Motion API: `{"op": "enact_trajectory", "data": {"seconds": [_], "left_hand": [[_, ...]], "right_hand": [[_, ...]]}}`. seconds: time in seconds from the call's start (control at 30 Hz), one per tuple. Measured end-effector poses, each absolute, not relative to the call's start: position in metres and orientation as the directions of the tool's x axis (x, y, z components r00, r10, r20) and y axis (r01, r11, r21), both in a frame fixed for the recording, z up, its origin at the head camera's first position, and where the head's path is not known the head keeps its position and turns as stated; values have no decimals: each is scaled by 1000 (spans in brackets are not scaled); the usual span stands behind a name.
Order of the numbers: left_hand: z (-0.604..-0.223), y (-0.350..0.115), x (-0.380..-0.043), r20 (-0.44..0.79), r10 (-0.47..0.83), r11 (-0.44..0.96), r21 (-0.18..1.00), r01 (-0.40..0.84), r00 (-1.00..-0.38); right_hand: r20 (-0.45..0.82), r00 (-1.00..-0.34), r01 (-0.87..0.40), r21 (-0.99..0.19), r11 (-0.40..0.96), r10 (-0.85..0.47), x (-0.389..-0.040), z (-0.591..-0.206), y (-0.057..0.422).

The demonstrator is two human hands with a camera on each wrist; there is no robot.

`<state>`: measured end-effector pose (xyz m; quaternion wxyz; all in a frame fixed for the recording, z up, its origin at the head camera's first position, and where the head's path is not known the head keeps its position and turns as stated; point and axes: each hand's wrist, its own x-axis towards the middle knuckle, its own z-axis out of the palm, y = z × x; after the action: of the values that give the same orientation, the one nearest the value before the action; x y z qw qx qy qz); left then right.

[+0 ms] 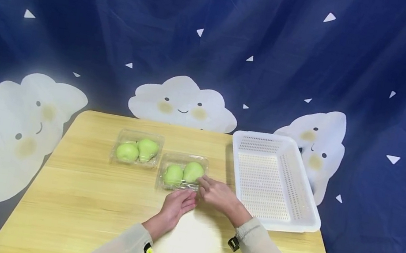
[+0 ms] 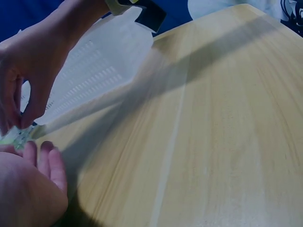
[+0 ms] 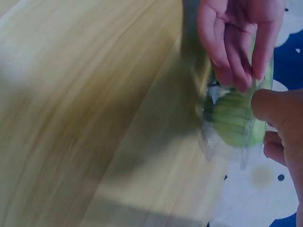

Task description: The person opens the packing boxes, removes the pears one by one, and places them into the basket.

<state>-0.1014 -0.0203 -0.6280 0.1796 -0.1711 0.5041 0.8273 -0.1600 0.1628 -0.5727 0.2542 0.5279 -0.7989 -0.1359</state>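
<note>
A clear plastic clamshell box (image 1: 182, 184) holding two green pears (image 1: 193, 172) lies mid-table in the head view. My right hand (image 1: 217, 195) is at its near right corner, thumb and fingers pinching the rim of the box, as the right wrist view also shows. Palm turned up, my left hand (image 1: 174, 207) reaches the near side of the box; its fingers (image 3: 235, 71) are extended with their tips right at the edge. In the left wrist view the box shows only as a sliver beneath the right hand (image 2: 33, 75).
To the left and slightly farther back sits a second clear box (image 1: 139, 134), also with two green pears (image 1: 147, 149). A white perforated plastic basket (image 1: 240, 182) stands at the right of the wooden table (image 1: 84, 209). Behind hangs a dark blue curtain (image 1: 220, 22) with clouds.
</note>
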Motion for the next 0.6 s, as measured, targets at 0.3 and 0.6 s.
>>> {"op": "enact_trajectory", "data": {"seconds": [0.3,0.6], "left_hand": [[-627,-15,-104,-464,33,-423,796,-433,-885],[-624,-16,-108,-478,-2,-446,787,-427,-878]], "right_hand": [[269,-359,-697,559,448,-894,-154,-581,151],[264,-386,-691,552,466,-884,-151,-581,149]]}}
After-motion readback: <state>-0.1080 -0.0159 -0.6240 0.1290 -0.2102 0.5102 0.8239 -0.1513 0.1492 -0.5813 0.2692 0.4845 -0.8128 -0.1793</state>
